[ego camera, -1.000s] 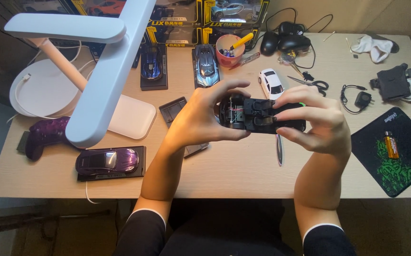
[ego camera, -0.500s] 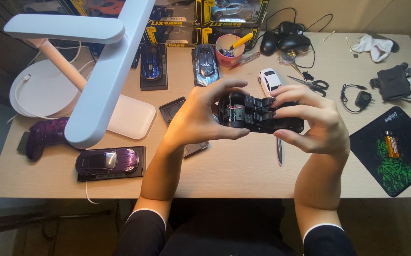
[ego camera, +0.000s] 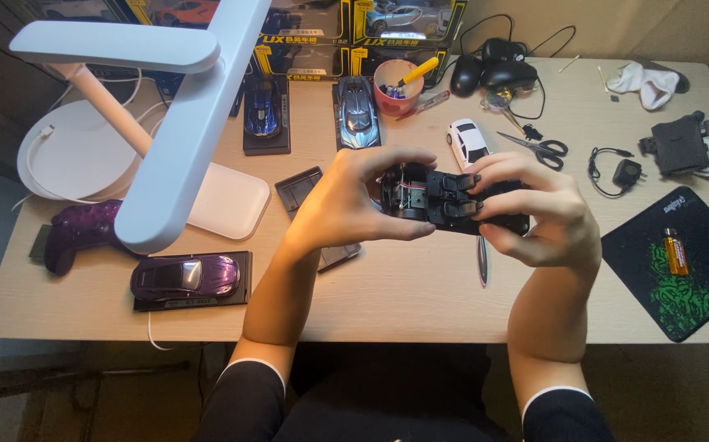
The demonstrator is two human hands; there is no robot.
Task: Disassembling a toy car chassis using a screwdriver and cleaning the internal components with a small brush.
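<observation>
Two hands were recorded above a wooden desk (ego camera: 420,303), over which a white desk lamp (ego camera: 182,123) was seen at the left. A black model car chassis (ego camera: 444,200) was held clear of the desktop between them, underside up. The left hand (ego camera: 350,205) was closed on its left end, the right hand (ego camera: 535,217) clamped on its right end. A purple model car (ego camera: 184,277) and scissors (ego camera: 539,146) were noted nearby.

You have warm, dim light; the desk lamp (ego camera: 166,123) glares pale, corners fall dark, edges bow slightly, focus stays sharp.
</observation>
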